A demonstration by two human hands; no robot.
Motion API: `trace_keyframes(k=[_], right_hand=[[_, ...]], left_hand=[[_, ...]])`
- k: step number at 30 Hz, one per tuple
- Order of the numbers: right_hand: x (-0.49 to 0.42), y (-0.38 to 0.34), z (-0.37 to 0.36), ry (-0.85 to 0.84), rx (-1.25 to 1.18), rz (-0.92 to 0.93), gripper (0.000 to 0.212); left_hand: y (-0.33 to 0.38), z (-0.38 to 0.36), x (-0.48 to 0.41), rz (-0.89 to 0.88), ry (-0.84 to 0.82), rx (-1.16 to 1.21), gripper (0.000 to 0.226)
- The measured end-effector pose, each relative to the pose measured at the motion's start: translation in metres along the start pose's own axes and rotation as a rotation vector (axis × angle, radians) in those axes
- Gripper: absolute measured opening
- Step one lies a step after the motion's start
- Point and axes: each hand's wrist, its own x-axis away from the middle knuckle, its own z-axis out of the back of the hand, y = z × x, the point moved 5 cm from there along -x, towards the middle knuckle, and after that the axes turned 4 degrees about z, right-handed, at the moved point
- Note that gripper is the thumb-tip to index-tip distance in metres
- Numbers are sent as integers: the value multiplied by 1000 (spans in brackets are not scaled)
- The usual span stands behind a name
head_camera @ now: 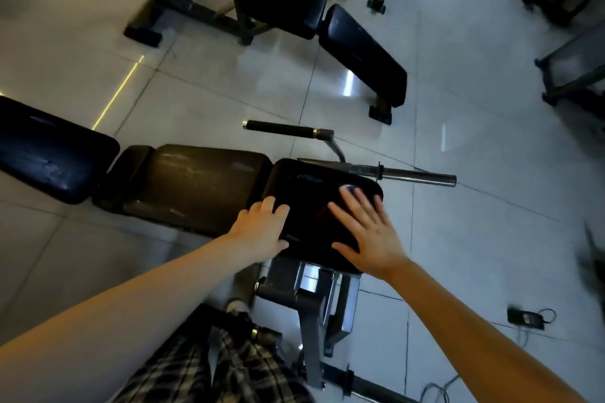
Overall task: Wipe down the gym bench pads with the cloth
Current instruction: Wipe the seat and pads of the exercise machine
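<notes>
Black bench pad (304,186), left hand (262,226) and right hand (366,232) on it, tiled floor (474,147)

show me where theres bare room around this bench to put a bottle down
The brown middle pad lies bare, between the blue pad and the black pad. Floor tiles right of the black pad, between the steel bar and the small black box, are also free. The black pad is crowded: left hand and right hand rest on it.
</notes>
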Motion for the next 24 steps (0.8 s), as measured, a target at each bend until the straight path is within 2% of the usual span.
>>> trace_keyframes(k=[1,3,6,12,16,20,24], right_hand=[[-7,-3,-11,-99,24,116,72],[-19,-1,-36,-238,26,167,68],[-36,8,-46,-169,8,105,61],[-67,27,-38,-50,-104,-145,50],[-25,21,-44,-28,-131,-28,50],[24,22,-48,-16,-121,63,52],[-15,37,-42,-39,-117,1,49]], left_hand=[[4,-2,-3,-1,1,-38,77],[12,-8,-10,3,-12,-83,86],[22,-19,-21,9,-40,-120,94],[33,-40,-33,2,-76,-162,93],[36,-44,-36,50,-24,-235,102],[34,-45,-42,194,25,-115,115],[35,-58,-47,236,-8,-14,127]])
